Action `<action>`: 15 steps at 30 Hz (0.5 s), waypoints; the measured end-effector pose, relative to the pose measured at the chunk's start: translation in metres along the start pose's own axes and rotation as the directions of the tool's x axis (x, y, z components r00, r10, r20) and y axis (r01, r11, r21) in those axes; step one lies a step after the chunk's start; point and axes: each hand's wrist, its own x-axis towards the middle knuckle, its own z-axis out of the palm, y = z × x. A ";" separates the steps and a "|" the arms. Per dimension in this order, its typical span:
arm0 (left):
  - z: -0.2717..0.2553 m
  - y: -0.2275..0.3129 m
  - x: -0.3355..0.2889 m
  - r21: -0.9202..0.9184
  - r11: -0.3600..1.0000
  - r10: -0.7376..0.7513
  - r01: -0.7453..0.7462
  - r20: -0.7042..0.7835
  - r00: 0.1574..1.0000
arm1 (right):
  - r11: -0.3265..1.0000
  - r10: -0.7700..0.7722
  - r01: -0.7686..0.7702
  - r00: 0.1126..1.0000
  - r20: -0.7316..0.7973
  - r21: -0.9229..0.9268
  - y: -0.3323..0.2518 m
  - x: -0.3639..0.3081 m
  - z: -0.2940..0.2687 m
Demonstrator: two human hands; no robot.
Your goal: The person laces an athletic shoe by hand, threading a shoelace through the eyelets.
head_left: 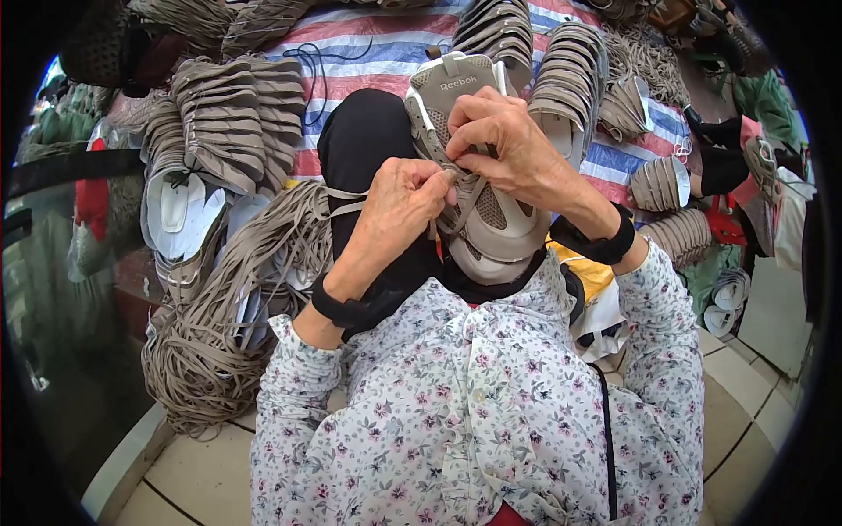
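Observation:
A grey-beige sneaker upper (493, 243) with mesh panels and pale trim rests on my lap, its toe toward me and its tongue away. Over its lacing area both hands meet. My left hand (399, 203) pinches a flat taupe shoelace (347, 202) at the eyelet edge on the shoe's left side. My right hand (509, 140) lies across the tongue, with thumb and index finger closed on the lace beside the left fingertips. The fingers partly hide the eyelets and the lace's path.
A large heap of taupe laces (210, 351) hangs at my left. Stacked shoe uppers (237, 123) stand behind it, with more stacks (568, 79) beyond the shoe. Striped plastic sheeting (368, 53) lies beneath them. At the far right another person's dark-clothed leg (724, 167) shows.

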 end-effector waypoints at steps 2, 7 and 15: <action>0.001 0.002 0.004 0.034 0.999 -0.039 0.039 -0.011 0.999 | 1.000 -0.001 0.001 1.000 0.025 0.020 0.002 0.003 0.000; 0.008 -0.002 -0.003 0.099 0.995 0.014 -0.004 -0.102 0.995 | 0.993 -0.012 0.004 0.998 0.067 0.119 0.009 0.001 -0.003; 0.008 -0.012 -0.005 0.091 0.995 0.052 -0.038 -0.153 0.987 | 0.998 -0.033 0.024 0.989 0.146 0.057 0.009 0.007 -0.008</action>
